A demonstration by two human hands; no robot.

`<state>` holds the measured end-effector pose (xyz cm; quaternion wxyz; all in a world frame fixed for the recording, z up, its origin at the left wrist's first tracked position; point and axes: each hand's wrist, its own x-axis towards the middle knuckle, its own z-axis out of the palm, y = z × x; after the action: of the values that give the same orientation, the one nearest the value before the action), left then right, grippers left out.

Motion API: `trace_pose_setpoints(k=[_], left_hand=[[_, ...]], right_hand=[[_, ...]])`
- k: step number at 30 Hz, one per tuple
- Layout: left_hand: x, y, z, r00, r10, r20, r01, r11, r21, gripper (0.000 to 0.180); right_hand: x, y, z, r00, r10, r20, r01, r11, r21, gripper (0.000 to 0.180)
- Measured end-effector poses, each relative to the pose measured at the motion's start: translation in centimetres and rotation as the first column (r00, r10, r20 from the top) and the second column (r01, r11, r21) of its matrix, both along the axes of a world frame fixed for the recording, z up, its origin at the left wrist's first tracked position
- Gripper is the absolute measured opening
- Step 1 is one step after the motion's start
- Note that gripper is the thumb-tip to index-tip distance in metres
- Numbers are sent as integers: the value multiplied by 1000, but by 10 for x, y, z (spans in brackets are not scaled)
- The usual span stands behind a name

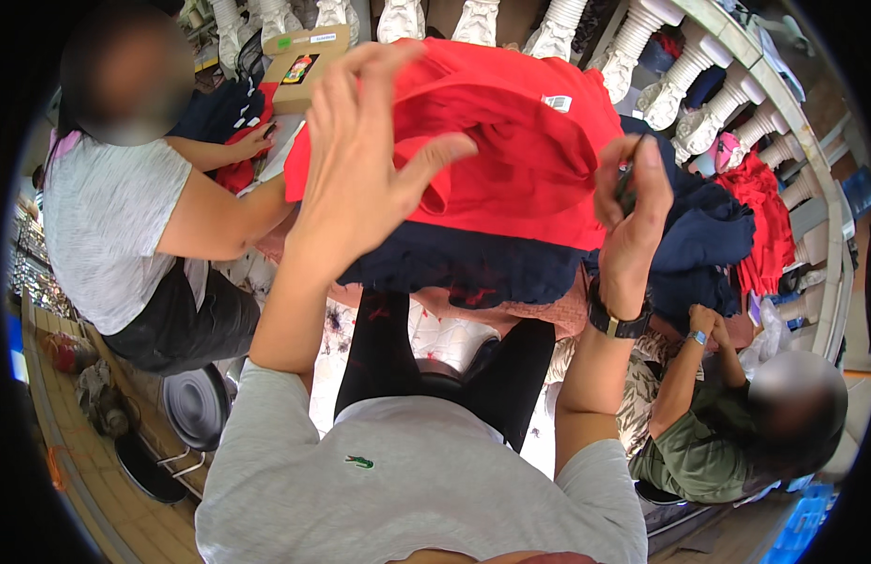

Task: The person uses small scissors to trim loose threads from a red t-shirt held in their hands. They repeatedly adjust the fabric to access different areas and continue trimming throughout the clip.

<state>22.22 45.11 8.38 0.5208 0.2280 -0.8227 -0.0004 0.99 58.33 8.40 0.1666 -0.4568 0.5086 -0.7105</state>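
A cardboard box (302,68), white balusters (642,47), dark stools (196,404) — two seated co-workers (107,226) flank them.

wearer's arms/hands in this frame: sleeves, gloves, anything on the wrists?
Both hands bare, no gloves. Left hand has nothing on the wrist. Right hand has a dark wristwatch with a black strap. Forearms uncovered; short grey sleeves of a T-shirt with a small green chest emblem.

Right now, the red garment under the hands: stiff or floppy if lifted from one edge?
Probably floppy: the red garment already bunches in soft folds where the left hand presses it. It likely drapes and sags, as its edges hang over the navy cloth beneath. Probably light, and unlikely to slip, since fabric lies on fabric. The right hand pinches something dark beside it.
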Motion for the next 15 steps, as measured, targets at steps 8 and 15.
trace_pose_setpoints(k=[8,15], left_hand=[[-25,-39,36,932,-290,-217,327,931,161,31],[-31,-35,34,938,-324,-121,346,893,288,46]], right_hand=[[1,-94,32,742,-250,-622,155,967,-203,14],[-33,-84,96,720,-480,-501,318,870,-377,21]])
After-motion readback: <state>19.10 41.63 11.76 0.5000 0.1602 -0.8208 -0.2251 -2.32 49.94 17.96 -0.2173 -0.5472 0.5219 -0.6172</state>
